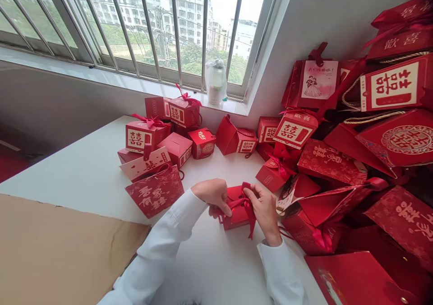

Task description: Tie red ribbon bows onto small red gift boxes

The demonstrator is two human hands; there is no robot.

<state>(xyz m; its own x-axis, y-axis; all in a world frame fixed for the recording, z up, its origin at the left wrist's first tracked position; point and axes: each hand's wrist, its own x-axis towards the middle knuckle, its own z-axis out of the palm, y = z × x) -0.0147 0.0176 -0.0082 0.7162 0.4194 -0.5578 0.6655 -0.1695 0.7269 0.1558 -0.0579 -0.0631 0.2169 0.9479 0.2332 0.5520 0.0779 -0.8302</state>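
A small red gift box (235,223) sits on the white table in front of me, with a red ribbon (249,211) tied across its top. My left hand (214,197) is at the box's left side, its thumb and fingers pinched on the ribbon. On the other side, my right hand (264,208) pinches the ribbon near the bow between thumb and fingers. One ribbon tail hangs down the front of the box. The fingertips of my left hand are partly hidden behind its thumb.
Red gift boxes (174,145) and a gift bag (156,190) stand on the white table (84,169) at the back left. A tall heap of red boxes and bags (333,160) crowds the right. Cardboard (64,246) covers the near left. A bagged cup (215,83) stands on the windowsill.
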